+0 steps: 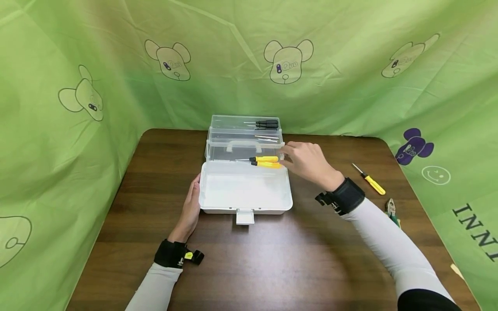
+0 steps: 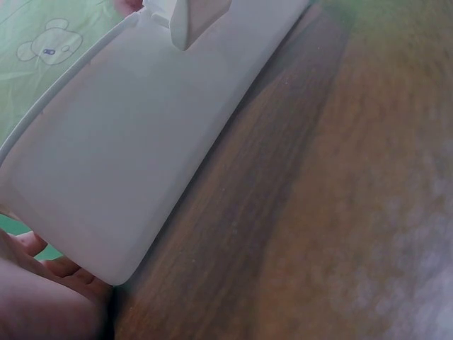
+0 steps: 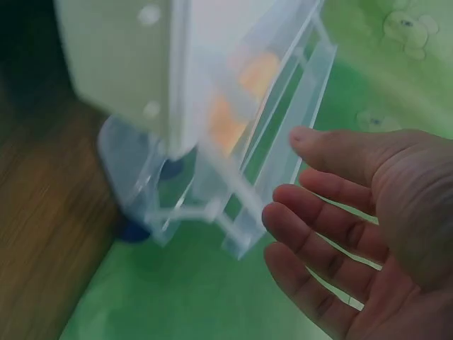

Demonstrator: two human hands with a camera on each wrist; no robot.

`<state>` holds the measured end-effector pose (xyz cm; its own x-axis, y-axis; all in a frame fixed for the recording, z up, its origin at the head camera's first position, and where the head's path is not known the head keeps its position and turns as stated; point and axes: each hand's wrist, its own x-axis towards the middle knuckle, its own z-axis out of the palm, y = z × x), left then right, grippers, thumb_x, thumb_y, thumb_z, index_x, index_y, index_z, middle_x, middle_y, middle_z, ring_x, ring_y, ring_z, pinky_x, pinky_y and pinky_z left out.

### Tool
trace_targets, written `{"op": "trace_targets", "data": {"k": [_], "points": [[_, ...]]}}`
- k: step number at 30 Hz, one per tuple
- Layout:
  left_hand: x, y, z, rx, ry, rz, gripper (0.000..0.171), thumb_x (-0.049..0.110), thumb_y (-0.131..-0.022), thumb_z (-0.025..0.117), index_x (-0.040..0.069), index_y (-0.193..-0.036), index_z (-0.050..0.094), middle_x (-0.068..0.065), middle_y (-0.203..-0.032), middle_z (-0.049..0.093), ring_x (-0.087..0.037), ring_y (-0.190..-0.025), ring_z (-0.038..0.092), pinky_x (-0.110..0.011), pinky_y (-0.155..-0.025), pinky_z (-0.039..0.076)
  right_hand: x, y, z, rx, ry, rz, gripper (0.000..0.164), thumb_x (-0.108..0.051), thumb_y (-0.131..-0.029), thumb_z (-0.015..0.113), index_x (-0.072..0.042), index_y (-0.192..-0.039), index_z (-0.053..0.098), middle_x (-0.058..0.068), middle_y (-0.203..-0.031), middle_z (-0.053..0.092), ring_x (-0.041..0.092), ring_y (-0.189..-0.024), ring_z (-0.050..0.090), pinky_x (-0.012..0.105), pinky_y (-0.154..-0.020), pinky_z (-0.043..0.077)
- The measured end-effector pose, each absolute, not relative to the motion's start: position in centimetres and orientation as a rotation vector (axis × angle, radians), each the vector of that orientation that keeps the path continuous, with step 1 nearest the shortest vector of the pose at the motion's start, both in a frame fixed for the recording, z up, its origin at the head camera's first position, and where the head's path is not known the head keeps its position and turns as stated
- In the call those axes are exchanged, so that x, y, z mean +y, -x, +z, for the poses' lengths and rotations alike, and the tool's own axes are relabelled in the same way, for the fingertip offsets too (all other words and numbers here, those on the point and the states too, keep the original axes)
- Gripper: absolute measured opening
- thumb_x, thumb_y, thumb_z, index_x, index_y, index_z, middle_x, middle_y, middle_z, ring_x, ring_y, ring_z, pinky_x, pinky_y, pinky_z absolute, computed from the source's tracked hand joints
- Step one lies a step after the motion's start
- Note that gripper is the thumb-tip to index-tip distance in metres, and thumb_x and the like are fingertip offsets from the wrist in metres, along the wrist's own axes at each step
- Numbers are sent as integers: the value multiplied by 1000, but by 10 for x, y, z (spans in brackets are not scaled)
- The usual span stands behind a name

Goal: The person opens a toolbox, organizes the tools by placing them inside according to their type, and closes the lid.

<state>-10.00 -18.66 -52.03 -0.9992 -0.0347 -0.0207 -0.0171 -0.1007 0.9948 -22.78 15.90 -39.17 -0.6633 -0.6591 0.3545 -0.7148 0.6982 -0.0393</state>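
A white toolbox (image 1: 245, 188) stands unfolded, its clear tiered trays (image 1: 229, 152) stepped up behind the white bin. My left hand (image 1: 190, 209) rests against the box's left side; in the left wrist view its fingers (image 2: 67, 269) show at the box's corner. At the right end of the trays is my right hand (image 1: 309, 164), fingertips right by the tray edge. The right wrist view has its fingers loosely bent with nothing between them. Two yellow-handled screwdrivers (image 1: 266, 162) lie in the front tray. Black-handled screwdrivers (image 1: 266, 124) sit in the rearmost tray.
Right of the box, another yellow-handled screwdriver (image 1: 373, 183) lies on the brown wooden table (image 1: 155, 185). Pliers (image 1: 391, 209) with green handles are partly behind the right sleeve. A front latch (image 1: 245, 217) sticks out from the box. Green cloth (image 1: 233, 65) hangs around the table.
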Motion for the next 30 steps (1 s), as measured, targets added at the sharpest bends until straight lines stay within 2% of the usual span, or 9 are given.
{"op": "trace_targets", "data": {"k": [4, 13, 21, 30], "points": [[-186, 100, -521, -2096, -58, -2315, 64, 47, -116, 21, 11, -170, 19, -8, -175, 18, -24, -158, 19, -49, -126, 17, 184, 229, -388, -2602, -1005, 246, 27, -25, -89, 87, -9, -109, 80, 8, -98, 79, 23, -62, 66, 39, -45, 43], [-187, 101, -522, -2095, -61, -2311, 66, 48, -116, 21, 10, -170, 18, -8, -175, 19, -24, -158, 19, -48, -126, 16, 244, 233, -389, -2673, -875, 193, 27, -18, -87, 88, -5, -110, 78, 9, -90, 78, 26, -67, 70, 44, -47, 47], [-186, 100, -523, -2109, -45, -2303, 66, 48, -116, 21, 9, -170, 17, -9, -176, 15, -24, -160, 14, -49, -128, 13, 293, 234, -394, -2843, -753, 139, 37, -22, -89, 87, -1, -118, 75, 15, -99, 77, 29, -68, 70, 44, -49, 50], [-186, 100, -521, -2102, -47, -2295, 66, 47, -116, 21, 8, -170, 16, -10, -176, 16, -24, -160, 14, -48, -128, 12, 337, 245, -402, -3044, -572, 197, 49, -28, -92, 84, 2, -128, 69, 22, -109, 76, 40, -87, 72, 56, -62, 55]]}}
